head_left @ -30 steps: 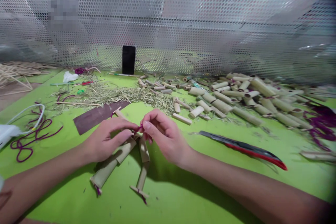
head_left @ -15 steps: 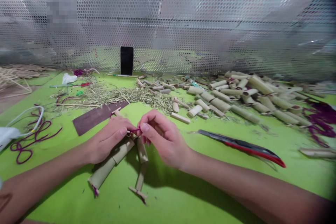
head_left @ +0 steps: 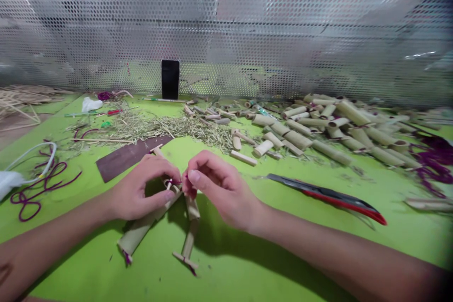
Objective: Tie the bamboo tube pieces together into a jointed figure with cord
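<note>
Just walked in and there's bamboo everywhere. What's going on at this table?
A person is working bare-handed on the green table. The left hand holds a jointed bamboo piece, several tubes strung together, while the right hand pinches the purple cord at its top joint. A pile of cut bamboo tubes lies to the right, with a red-edged blade beside the right forearm.

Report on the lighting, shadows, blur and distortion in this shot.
Head view: bright light; soft shadows on the green table top beneath the left hand, the right hand and the tan bamboo-tube assembly they pinch. Head view: glare streaks cross the perforated metal screen; centre sharp, edges smeared, right corners darkened; the wide lens bows the screen's base.
</note>
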`<action>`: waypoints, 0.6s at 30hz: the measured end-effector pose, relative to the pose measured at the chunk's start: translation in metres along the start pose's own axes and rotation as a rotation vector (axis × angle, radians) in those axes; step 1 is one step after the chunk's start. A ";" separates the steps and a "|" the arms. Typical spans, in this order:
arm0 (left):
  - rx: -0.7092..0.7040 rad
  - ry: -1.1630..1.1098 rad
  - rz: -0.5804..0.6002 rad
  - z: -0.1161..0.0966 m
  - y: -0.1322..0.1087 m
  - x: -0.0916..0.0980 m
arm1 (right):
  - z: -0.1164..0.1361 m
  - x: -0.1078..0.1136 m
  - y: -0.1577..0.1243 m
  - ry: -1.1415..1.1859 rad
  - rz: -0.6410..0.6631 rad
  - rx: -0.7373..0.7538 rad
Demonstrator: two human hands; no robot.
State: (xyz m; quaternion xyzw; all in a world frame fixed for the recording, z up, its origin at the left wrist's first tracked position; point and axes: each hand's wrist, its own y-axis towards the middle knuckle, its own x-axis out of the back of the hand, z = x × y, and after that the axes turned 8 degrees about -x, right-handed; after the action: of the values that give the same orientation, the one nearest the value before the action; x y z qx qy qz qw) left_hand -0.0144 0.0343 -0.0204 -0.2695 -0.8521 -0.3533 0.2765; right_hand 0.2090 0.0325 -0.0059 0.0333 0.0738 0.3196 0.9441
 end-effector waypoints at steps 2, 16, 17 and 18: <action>-0.003 -0.007 0.005 0.000 0.000 0.000 | 0.000 0.000 0.000 0.003 -0.012 -0.008; 0.008 0.049 0.074 0.001 -0.002 0.002 | 0.007 0.000 -0.001 0.021 -0.012 -0.067; 0.002 0.052 0.074 0.001 -0.002 0.002 | 0.007 0.000 -0.001 0.018 -0.009 -0.067; -0.006 0.054 0.072 0.001 -0.002 0.002 | 0.006 0.001 -0.001 0.013 -0.006 -0.068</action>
State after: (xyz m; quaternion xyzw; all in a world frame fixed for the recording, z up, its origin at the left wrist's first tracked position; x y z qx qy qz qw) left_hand -0.0176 0.0349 -0.0205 -0.2909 -0.8331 -0.3528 0.3113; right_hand 0.2113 0.0318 0.0001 -0.0010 0.0690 0.3194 0.9451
